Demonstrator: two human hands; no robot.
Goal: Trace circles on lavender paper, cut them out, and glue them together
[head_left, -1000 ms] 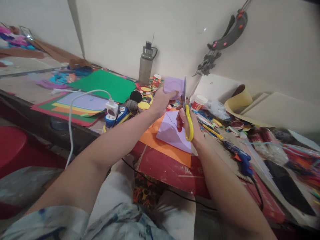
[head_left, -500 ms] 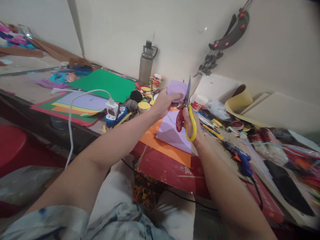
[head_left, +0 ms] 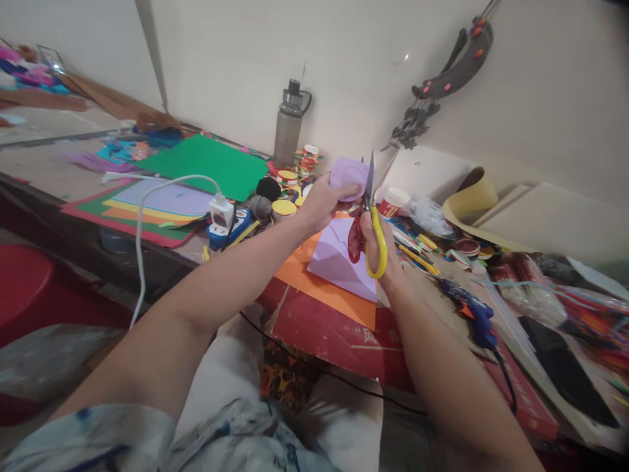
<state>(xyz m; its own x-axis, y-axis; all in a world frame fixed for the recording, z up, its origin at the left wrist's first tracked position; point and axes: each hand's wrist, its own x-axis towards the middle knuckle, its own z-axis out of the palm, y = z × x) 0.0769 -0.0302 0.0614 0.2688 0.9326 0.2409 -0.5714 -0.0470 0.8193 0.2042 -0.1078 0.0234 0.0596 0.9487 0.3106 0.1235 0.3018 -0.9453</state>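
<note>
My left hand [head_left: 324, 202] pinches a small piece of purple paper [head_left: 348, 172] with a curved line on it, held above the table. My right hand [head_left: 377, 239] grips scissors [head_left: 377, 252] with one yellow and one red handle. The blades stand slightly apart and point upward at the right edge of the purple piece; whether they touch it I cannot tell. Beneath my hands a larger purple sheet [head_left: 339, 262] with a drawn line lies on an orange sheet [head_left: 356, 307], which rests on a red board [head_left: 324, 334].
On the left are a green sheet [head_left: 206, 164], stacked coloured sheets [head_left: 157, 200] and a white charger [head_left: 221, 213] with its cable. A grey bottle [head_left: 287, 128] stands by the wall. To the right lie a blue glue gun [head_left: 474, 311], a black phone [head_left: 565, 367] and a paper cup [head_left: 393, 200].
Hardly anything differs. The purple piece and scissors keep nearly the same place, and the whole view has shifted very slightly.
</note>
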